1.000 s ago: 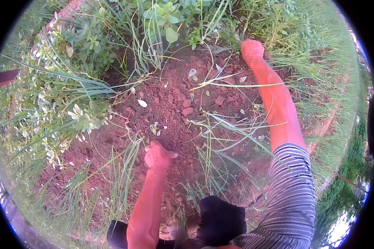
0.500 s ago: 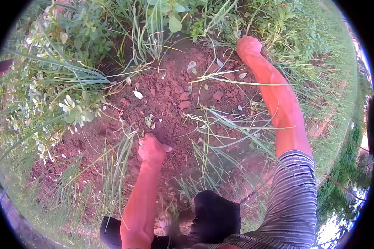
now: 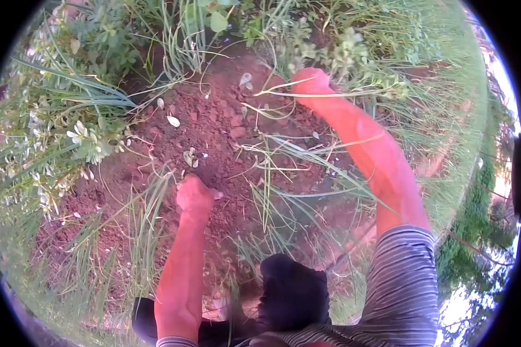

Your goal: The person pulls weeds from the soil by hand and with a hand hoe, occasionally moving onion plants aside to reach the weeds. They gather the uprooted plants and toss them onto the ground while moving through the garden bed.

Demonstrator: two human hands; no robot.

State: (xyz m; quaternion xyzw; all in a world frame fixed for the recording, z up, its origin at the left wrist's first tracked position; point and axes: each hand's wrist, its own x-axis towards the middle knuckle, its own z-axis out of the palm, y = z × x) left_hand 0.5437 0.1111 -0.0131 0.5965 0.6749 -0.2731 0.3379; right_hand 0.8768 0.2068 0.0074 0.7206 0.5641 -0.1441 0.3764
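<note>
The left hand (image 3: pixel 195 194) is clenched into a fist and rests on the bare reddish-brown crumbly soil (image 3: pixel 214 130), just beside a tuft of thin green grass blades (image 3: pixel 150 214). The right hand (image 3: pixel 309 80) reaches far forward and seems closed around long green weed stems (image 3: pixel 341 58) at the edge of the soil, though leaves partly hide its fingers.

Two bare hands are down in the bed: the left hand (image 3: pixel 195 194) and the right hand (image 3: pixel 309 80). One patch of red soil (image 3: pixel 226 139) lies between them, with one striped sleeve (image 3: pixel 402 283) showing.
</note>
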